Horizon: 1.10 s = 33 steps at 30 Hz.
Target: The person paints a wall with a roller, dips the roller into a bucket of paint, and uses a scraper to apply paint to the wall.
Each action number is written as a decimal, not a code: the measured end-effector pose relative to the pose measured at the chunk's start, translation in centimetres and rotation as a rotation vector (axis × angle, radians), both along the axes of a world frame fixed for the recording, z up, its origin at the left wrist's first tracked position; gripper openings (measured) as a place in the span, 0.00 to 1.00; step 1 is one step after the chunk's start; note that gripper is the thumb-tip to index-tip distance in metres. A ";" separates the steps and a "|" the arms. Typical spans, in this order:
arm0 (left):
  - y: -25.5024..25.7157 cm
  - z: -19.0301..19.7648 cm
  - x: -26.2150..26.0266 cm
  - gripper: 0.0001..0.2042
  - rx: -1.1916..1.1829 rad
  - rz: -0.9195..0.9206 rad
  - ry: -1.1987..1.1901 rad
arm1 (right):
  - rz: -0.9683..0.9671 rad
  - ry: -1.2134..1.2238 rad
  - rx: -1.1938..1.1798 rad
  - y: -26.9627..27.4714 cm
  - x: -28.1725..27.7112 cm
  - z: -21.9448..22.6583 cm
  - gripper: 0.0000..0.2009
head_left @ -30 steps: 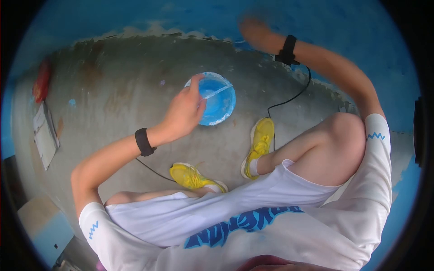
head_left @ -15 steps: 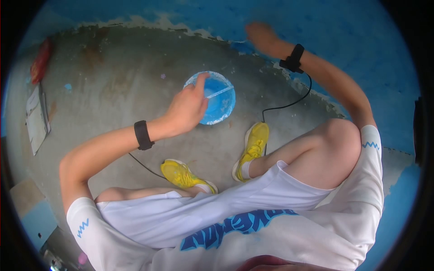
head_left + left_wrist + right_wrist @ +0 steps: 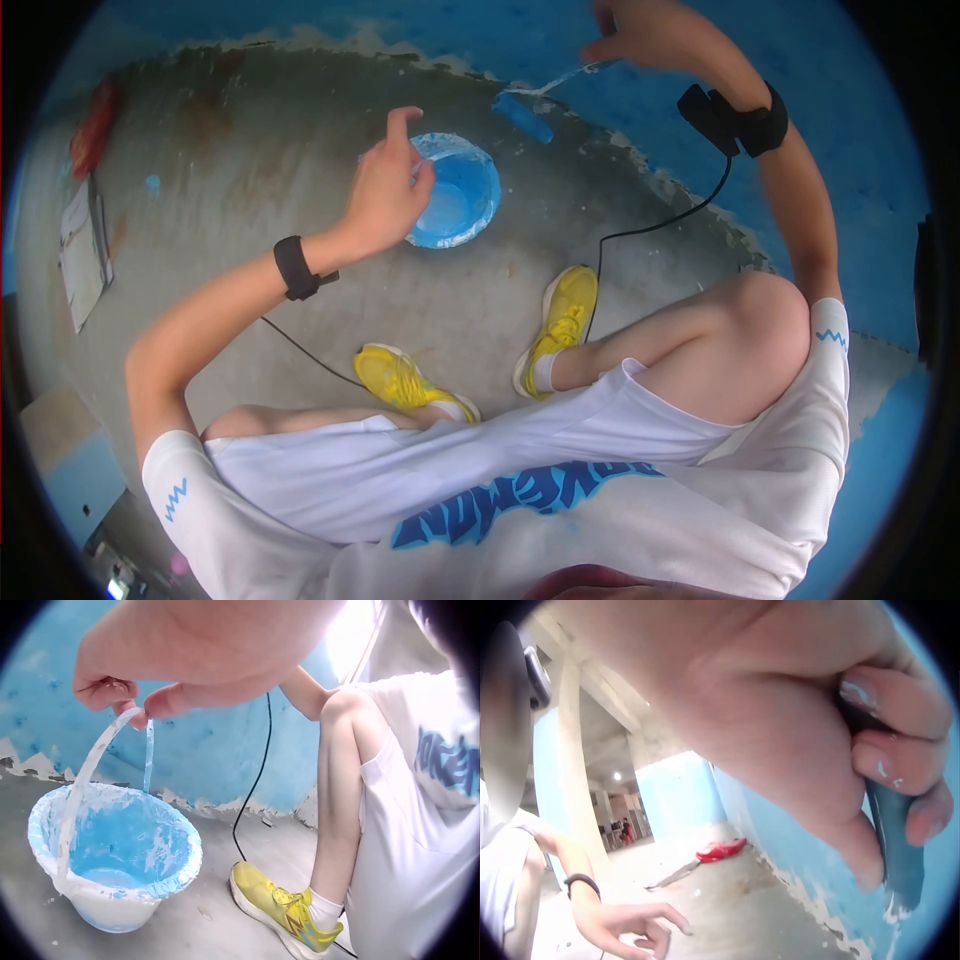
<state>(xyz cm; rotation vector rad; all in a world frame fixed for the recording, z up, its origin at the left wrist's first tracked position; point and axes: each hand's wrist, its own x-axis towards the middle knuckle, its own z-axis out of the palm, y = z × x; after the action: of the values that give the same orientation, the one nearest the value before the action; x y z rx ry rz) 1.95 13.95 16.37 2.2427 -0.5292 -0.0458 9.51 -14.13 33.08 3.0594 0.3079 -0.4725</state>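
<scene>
My left hand point(image 3: 385, 195) pinches the pale strap handle point(image 3: 93, 760) of a small blue paint bucket point(image 3: 180, 855), its rim crusted with whitish paint. Some light blue liquid point(image 3: 112, 878) lies at the bottom. Up at the right, by the blue wall, my right hand point(image 3: 660, 38) holds a paint roller. The roller's blue sleeve point(image 3: 524, 118) shows in the head view, hanging out from the wall's lower edge on a thin paint-streaked rod point(image 3: 566, 80). In the right wrist view, paint-specked fingers curl round its dark grip point(image 3: 898, 847).
The blue wall point(image 3: 840, 200) meets the grey floor point(image 3: 260, 200) along a ragged, flaking edge. Yellow shoes point(image 3: 565, 320) stand close to the bucket. Black cables point(image 3: 650, 232) trail from both wrists. A red item point(image 3: 93, 130) and a whitish flat piece point(image 3: 83, 255) lie at the far left.
The right hand has moved right and toward the top of the head view, and the roller's sleeve has come into sight. The left hand and the bucket have shifted slightly left and up.
</scene>
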 end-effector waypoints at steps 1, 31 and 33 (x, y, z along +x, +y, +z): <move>-0.3 0.1 -0.5 0.25 0.013 0.004 -0.016 | 0.004 -0.016 0.013 0.0 -2.0 1.1 0.18; 2.8 -1.0 1.4 0.28 0.004 0.254 0.170 | 0.864 -0.123 0.294 4.0 -6.0 -12.4 0.14; 2.7 -1.1 1.0 0.28 -0.005 0.251 0.204 | 0.853 -0.120 0.312 3.8 -6.5 -13.2 0.14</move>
<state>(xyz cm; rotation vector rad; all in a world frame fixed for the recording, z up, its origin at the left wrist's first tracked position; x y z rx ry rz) 2.99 16.62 15.25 2.2508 -0.1364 -0.1414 2.98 -10.31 19.92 2.7961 1.6922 -0.1908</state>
